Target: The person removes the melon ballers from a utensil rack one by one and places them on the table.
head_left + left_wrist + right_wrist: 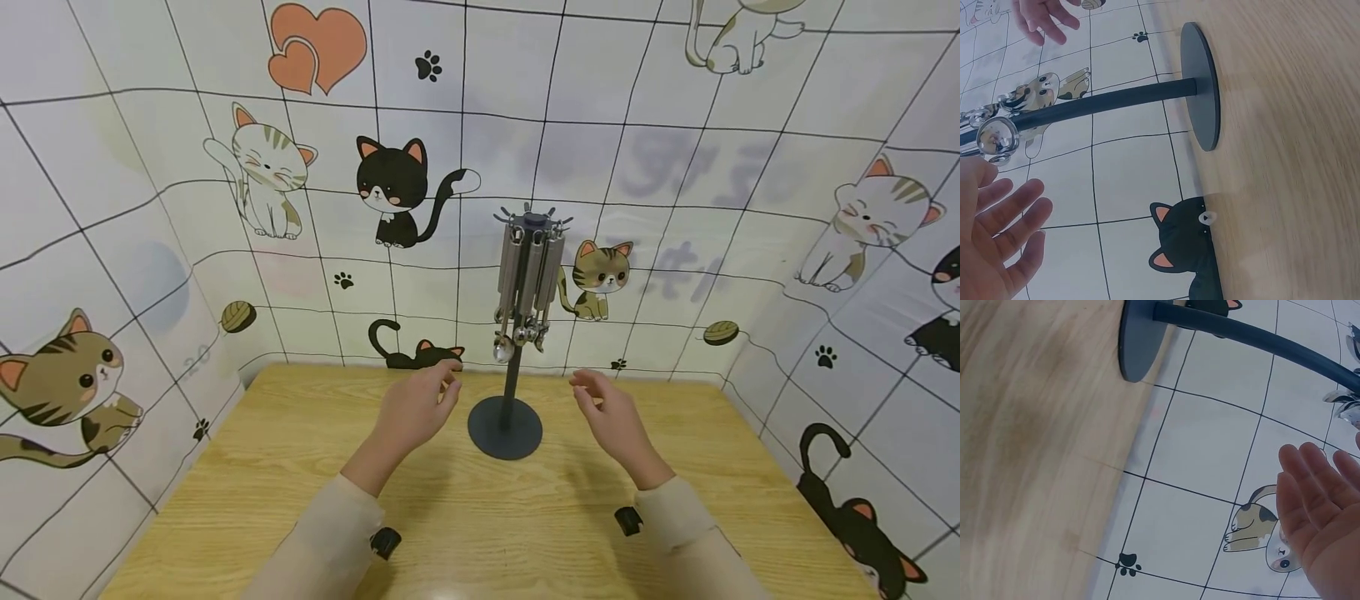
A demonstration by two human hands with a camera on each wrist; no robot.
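Observation:
A dark grey stand (512,387) with a round base (487,429) stands upright on the wooden table. Several metal utensils (528,275) hang from the hooks around its top, their shiny lower ends level with mid-pole; the exact kinds are hard to tell. To the left of the pole my left hand (416,408) is raised above the table, fingers loosely bent, holding nothing. My right hand (611,412) hovers on the other side in a similar pose, also without anything in it. In the left wrist view, rounded metal ends (999,136) show close to the left hand.
Behind the table (315,467) rises a white wall covering (502,158) with black grid lines and cartoon cats, and it continues along both sides. The stand is near the table's back edge. Small black devices (386,542) sit at both wrists.

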